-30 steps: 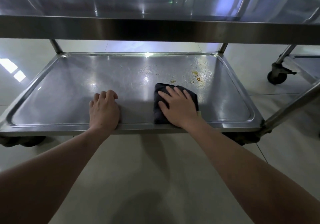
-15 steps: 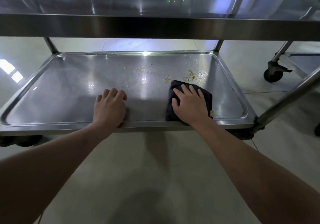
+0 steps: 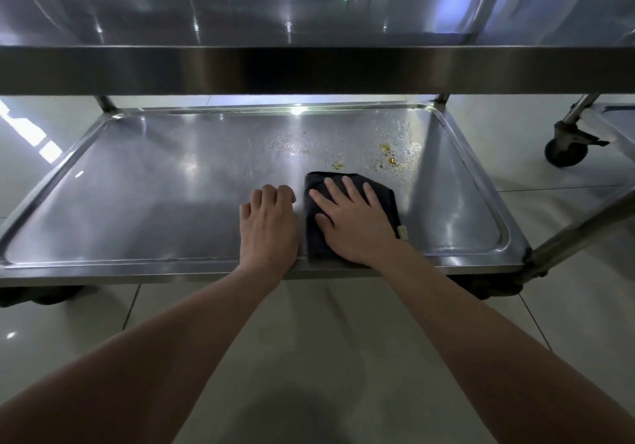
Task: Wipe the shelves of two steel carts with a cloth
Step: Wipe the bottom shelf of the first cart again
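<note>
— Flat and spread, the right hand (image 3: pixel 354 227) presses the cloth (image 3: pixel 350 215) down, fingers straight, nothing pinched. See it, just right of centre?

— Yes. Dark cloth, folded, on the lower shelf (image 3: pixel 154 203), its near edge at the front rim. And the left hand (image 3: pixel 269 225)?

— Just beside the cloth, on the bare steel. Its fingers are curled under at the knuckles, but they hold nothing.

— What's that yellowish mess past the cloth?

— Stains (image 3: pixel 388 156), specks and small drops, toward the upper right of the shelf, close beyond the cloth's far edge.

— Above them?

— The upper shelf (image 3: pixel 309 69) runs across the top of the frame. At the right edge, part of a second cart (image 3: pixel 615 117) with one caster (image 3: pixel 566 149) on the tiled floor (image 3: pixel 309 357).
</note>
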